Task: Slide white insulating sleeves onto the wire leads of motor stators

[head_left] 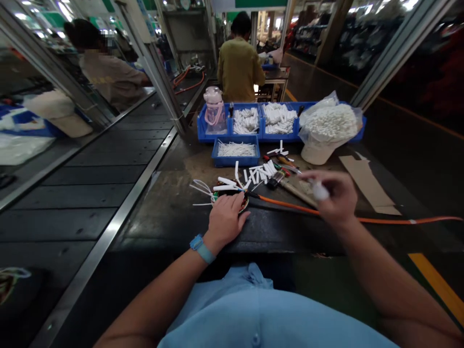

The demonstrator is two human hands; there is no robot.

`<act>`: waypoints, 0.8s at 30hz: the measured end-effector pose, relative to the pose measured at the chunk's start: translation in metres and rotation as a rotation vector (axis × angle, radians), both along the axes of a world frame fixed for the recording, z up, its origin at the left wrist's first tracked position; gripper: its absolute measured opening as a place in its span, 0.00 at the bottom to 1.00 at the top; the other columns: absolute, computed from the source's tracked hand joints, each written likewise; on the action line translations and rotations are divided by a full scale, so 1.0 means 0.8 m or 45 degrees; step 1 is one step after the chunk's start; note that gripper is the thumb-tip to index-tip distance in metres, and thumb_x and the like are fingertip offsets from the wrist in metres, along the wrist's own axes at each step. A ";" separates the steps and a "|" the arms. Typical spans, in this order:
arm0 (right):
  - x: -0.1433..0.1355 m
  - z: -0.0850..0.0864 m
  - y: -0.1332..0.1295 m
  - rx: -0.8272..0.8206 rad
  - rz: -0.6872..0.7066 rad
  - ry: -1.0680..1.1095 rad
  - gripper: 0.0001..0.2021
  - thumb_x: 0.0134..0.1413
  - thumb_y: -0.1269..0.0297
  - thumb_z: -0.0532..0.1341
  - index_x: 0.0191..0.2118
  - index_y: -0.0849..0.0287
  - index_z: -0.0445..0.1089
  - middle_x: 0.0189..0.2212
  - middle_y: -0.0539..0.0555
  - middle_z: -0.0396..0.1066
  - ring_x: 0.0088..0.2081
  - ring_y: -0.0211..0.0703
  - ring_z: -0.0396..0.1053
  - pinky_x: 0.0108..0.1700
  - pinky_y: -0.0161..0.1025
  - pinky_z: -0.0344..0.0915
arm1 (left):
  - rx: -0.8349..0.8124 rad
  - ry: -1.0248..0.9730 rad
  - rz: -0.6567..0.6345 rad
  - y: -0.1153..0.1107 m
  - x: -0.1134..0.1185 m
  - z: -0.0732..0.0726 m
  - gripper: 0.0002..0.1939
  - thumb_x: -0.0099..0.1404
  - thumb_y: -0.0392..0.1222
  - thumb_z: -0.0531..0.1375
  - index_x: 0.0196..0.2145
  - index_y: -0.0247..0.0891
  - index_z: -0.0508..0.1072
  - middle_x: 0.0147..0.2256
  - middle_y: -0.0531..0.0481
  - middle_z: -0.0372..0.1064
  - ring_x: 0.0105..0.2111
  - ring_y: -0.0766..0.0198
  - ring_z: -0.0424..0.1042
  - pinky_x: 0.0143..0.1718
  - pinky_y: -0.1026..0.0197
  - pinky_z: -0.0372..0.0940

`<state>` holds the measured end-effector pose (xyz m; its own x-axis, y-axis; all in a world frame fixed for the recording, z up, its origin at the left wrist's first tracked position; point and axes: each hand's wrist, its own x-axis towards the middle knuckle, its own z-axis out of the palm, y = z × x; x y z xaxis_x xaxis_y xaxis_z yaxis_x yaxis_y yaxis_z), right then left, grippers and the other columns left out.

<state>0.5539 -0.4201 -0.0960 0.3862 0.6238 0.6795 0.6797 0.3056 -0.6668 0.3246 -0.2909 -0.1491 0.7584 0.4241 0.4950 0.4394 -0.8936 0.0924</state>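
A low round wire-wound coil [243,207], with white sleeves and loose white ties standing out of it, lies on the bench and looks like a motor stator. My left hand [225,217] is bent over its near side, fingers gripping the rim and wires; it hides most of the winding. An orange cable [290,205] runs from the coil to the right. Raised over that cable, my right hand [337,195] is closed on a small rounded white object [320,190], too blurred to name.
Cut white sleeves [263,171] lie beyond the coil, beside a brush [276,179] and hand tools. Behind stand a small blue tray [235,162] of white ties, blue bins [263,137], a bottle [214,113] and a bagged tub [319,152]. A conveyor [83,188] runs left. Two people work nearby.
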 end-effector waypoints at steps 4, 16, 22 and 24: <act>-0.071 -0.061 -0.047 -0.303 0.532 -0.059 0.07 0.55 0.66 0.50 0.38 0.44 0.56 0.43 0.51 0.71 0.47 0.47 0.68 0.45 0.52 0.67 | 0.085 -0.357 0.038 0.003 -0.029 0.015 0.30 0.58 0.47 0.59 0.56 0.40 0.55 0.53 0.40 0.59 0.53 0.51 0.58 0.54 0.46 0.52; -0.099 -0.131 -0.072 -0.307 0.568 0.179 0.09 0.58 0.68 0.48 0.43 0.46 0.54 0.42 0.53 0.71 0.47 0.48 0.68 0.46 0.55 0.67 | -0.299 -0.317 -0.012 0.017 -0.043 0.013 0.33 0.56 0.49 0.60 0.56 0.35 0.54 0.45 0.43 0.67 0.51 0.53 0.61 0.53 0.48 0.54; -0.101 -0.137 -0.071 -0.204 0.573 0.187 0.08 0.58 0.71 0.48 0.42 0.53 0.56 0.42 0.57 0.71 0.47 0.47 0.68 0.45 0.51 0.68 | -0.314 -0.221 -0.052 0.020 -0.047 0.013 0.25 0.56 0.47 0.60 0.50 0.37 0.62 0.44 0.47 0.69 0.50 0.56 0.61 0.54 0.51 0.54; -0.104 -0.137 -0.064 -0.184 0.577 0.196 0.08 0.58 0.71 0.48 0.42 0.53 0.56 0.43 0.57 0.70 0.47 0.47 0.68 0.45 0.51 0.67 | -0.298 -0.178 -0.039 0.019 -0.047 0.013 0.22 0.57 0.47 0.59 0.48 0.37 0.65 0.44 0.47 0.69 0.50 0.56 0.61 0.53 0.51 0.54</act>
<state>0.4709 -0.4710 -0.2054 0.1438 0.8357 0.5301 0.3902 0.4444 -0.8064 0.2873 -0.2759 -0.1386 0.7038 0.5170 0.4872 0.3805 -0.8535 0.3560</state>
